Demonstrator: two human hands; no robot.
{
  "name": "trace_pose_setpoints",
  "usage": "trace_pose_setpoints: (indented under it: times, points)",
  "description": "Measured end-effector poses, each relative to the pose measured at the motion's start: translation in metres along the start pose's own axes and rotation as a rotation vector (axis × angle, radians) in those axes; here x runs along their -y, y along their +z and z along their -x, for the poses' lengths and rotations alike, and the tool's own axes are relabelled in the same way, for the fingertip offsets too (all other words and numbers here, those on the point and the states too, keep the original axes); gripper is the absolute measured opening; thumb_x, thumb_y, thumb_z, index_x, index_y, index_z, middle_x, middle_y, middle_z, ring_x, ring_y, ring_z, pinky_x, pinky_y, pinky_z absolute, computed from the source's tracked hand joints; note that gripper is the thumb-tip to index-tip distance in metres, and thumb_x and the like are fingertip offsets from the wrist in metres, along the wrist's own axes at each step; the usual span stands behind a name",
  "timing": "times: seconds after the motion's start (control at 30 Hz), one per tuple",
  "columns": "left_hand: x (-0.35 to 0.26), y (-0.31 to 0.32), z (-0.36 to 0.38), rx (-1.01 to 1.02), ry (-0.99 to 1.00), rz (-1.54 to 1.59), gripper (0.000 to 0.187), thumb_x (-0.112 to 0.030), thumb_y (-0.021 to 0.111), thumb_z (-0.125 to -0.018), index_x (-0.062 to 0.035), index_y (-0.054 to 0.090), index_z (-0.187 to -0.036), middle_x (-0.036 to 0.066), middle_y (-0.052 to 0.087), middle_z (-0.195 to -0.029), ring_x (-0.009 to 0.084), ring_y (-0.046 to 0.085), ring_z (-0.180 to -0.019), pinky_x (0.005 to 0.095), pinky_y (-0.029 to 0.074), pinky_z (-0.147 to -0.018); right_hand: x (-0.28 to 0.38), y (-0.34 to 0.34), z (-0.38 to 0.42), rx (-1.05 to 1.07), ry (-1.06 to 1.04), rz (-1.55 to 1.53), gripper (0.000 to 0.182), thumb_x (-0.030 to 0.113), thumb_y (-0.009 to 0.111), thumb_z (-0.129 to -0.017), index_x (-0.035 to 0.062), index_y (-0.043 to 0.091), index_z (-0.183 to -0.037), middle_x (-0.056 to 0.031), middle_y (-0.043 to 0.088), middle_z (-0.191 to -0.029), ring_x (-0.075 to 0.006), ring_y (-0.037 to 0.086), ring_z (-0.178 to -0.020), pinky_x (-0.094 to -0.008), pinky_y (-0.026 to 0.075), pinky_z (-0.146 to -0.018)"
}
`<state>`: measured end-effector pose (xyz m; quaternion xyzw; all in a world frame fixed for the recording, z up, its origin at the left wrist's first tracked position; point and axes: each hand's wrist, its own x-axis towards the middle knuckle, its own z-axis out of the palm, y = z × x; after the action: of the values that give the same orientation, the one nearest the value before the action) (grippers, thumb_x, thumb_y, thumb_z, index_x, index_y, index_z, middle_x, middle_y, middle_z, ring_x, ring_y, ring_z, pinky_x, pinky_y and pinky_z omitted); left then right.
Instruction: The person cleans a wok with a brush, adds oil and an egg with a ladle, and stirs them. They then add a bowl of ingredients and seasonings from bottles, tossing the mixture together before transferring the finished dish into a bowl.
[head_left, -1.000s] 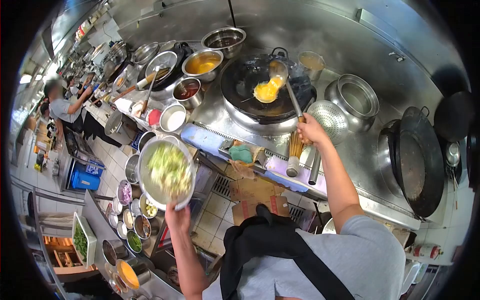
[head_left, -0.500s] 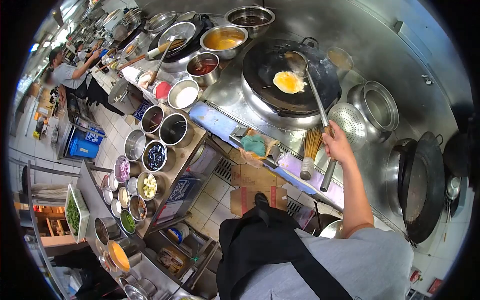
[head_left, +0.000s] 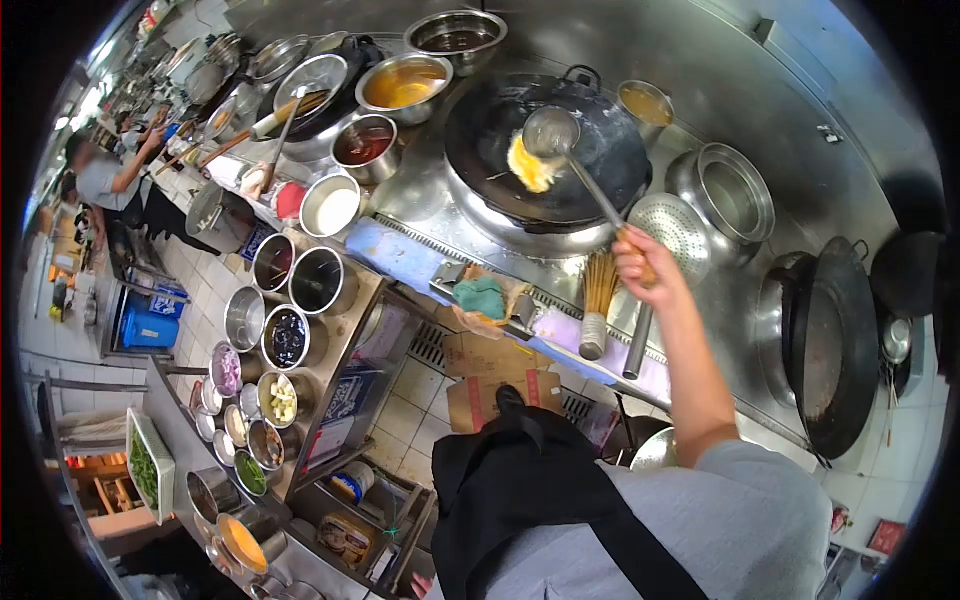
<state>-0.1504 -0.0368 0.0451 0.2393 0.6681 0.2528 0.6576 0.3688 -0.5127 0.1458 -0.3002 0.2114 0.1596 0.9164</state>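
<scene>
My right hand (head_left: pixel 652 268) is closed round the wooden grip of a long ladle (head_left: pixel 590 185). The ladle's bowl is over the wok (head_left: pixel 490 130), touching or just above a fried egg (head_left: pixel 528 170), whose yellow and white are partly hidden behind it. Under my hand runs the metal handle of a perforated strainer (head_left: pixel 672 235), which rests on the stove. A bamboo wok brush (head_left: pixel 600 290) lies just left of that handle. At the bottom edge, a small part of my left hand (head_left: pixel 422 585) shows beside the black apron; its fingers are mostly cut off.
Left of the wok are bowls of yellow liquid (head_left: pixel 405 88), red sauce (head_left: pixel 366 142) and white powder (head_left: pixel 332 208). A side counter (head_left: pixel 345 345) carries several ingredient pots. A metal pot (head_left: pixel 730 195) and a large spare wok (head_left: pixel 832 350) stand right. Another person (head_left: pixel 105 180) works far left.
The ladle's bowl has come down onto or over the egg, which now looks folded and more bunched. My view has shifted slightly. A bit of my left hand has appeared at the bottom.
</scene>
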Motion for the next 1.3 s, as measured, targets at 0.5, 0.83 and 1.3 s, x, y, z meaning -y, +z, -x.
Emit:
trace_pose_setpoints:
  times: [0.5,0.83,1.3]
  points:
    - [-0.009,0.271,-0.156,0.675,-0.181,-0.643,0.062,-0.065,0.051,-0.086,-0.0224,0.045,-0.131,0.008,0.062,-0.112,0.0215,0.058,-0.085,0.0370,0.045,-0.072,-0.141,0.113,0.004,-0.110,-0.155,-0.051,0.019,0.013,0.046,-0.093,0.0111,0.048,-0.112,-0.0070,0.051,-0.073,-0.0194,0.047,-0.052,-0.0361,0.042,-0.048]
    - [0.020,0.435,-0.170,1.255,-0.092,-1.436,0.049,-0.047,0.058,-0.090,-0.0157,0.051,-0.127,0.006,0.067,-0.106,0.0191,0.062,-0.083,0.0356,0.046,-0.070,-0.168,0.159,-0.020,-0.147,-0.164,-0.184,0.003,0.013,0.048,-0.095,0.0120,0.046,-0.097,-0.0084,0.048,-0.075,-0.0140,0.042,-0.050,-0.0287,0.037,-0.043]
    - [0.032,0.509,-0.094,1.752,-0.069,-1.301,0.038,-0.031,0.059,-0.095,-0.0074,0.057,-0.125,0.001,0.064,-0.105,0.0120,0.058,-0.089,0.0271,0.047,-0.077,-0.086,0.095,0.000,-0.253,-0.200,0.177,0.044,0.019,0.052,-0.094,0.0163,0.037,-0.135,-0.0071,0.055,-0.074,-0.0124,0.049,-0.052,-0.0267,0.042,-0.041]
